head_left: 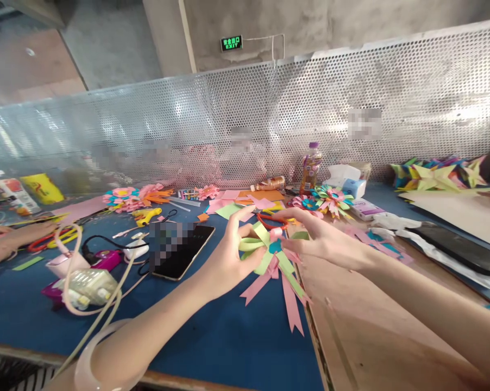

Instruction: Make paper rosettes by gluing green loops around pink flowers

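Observation:
A paper flower (263, 264) with pale green loops, a blue and pink centre and pink notched tails is between my two hands above the table. My left hand (239, 247) grips its left side, thumb below a green loop and index finger stretched above. From the right, my right hand (320, 239) pinches the flower near its blue centre, with its other fingers bent over the top. Orange-red scissor handles (271, 220) show just behind the flower, partly hidden by my fingers.
A phone (183, 252) lies left of my hands, beside chargers with looping cables (90, 285). Coloured paper sheets (228, 203), a drink bottle (311, 165) and finished paper flowers (332, 201) stand behind. A wooden board (351, 326) lies right. Another person's arm (20, 239) reaches in at far left.

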The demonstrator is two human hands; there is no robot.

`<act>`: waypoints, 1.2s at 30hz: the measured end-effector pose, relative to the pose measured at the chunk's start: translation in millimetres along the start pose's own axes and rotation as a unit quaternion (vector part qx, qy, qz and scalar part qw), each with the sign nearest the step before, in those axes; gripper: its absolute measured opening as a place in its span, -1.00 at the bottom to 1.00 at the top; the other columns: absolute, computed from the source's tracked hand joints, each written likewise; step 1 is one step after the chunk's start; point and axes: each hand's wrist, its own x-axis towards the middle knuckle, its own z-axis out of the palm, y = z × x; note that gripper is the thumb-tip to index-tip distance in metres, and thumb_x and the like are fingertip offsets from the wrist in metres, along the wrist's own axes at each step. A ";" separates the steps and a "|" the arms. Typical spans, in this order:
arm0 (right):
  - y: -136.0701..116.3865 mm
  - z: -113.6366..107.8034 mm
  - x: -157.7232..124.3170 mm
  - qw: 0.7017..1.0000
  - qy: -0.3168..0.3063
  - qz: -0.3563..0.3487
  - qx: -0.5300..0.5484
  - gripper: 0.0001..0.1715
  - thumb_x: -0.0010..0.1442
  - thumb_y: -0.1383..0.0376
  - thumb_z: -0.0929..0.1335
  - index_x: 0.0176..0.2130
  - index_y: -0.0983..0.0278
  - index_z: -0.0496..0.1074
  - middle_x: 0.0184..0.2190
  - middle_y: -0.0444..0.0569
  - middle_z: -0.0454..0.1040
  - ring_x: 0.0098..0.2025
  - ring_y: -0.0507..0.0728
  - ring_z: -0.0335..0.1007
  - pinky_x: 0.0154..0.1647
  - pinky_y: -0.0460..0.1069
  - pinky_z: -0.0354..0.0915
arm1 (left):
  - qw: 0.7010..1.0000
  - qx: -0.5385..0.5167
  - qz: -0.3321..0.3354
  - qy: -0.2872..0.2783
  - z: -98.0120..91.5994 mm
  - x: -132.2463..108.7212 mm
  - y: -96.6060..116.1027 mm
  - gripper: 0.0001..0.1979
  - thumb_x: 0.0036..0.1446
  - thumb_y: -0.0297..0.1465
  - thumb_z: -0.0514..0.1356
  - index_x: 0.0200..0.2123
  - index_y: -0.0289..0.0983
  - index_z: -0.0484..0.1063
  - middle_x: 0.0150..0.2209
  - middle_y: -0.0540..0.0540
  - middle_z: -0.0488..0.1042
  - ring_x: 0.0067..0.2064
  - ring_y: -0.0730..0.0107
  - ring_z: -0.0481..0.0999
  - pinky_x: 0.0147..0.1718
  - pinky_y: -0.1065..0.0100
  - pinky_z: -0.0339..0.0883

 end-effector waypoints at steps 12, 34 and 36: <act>24.8 17.0 -3.3 0.978 0.130 -0.142 -0.077 -0.88 0.12 0.18 0.39 -0.32 0.17 0.42 -0.08 -0.06 0.37 0.02 0.18 0.24 0.07 0.16 0.17 | 0.999 -0.040 0.015 0.011 -8.8 5.5 -2.3 -0.31 0.10 -0.47 0.19 0.22 -0.12 -0.08 -0.09 -0.11 0.42 -0.02 0.26 0.42 0.01 0.18 0.25; 42.6 8.2 -9.4 0.697 0.235 -0.457 -0.500 -0.71 0.11 0.43 0.39 -0.17 0.12 0.44 -0.05 -0.02 0.38 -0.05 0.16 0.17 0.09 0.13 0.13 | 0.946 -0.245 -0.213 -0.015 -14.6 17.2 -13.6 -0.66 0.03 -0.40 0.27 -0.08 -0.27 0.38 -0.26 -0.07 0.45 -0.41 0.52 0.44 -0.34 0.40 0.34; 52.5 8.6 -6.5 0.725 0.242 -0.414 -0.493 -0.52 0.11 0.49 0.36 0.00 0.12 0.34 0.04 0.05 0.32 0.03 0.21 0.16 0.11 0.20 0.11 | 0.955 -0.229 -0.186 0.013 -15.7 17.0 -14.2 -0.63 0.02 -0.40 0.29 -0.06 -0.25 0.37 -0.23 -0.07 0.44 -0.36 0.50 0.46 -0.36 0.43 0.34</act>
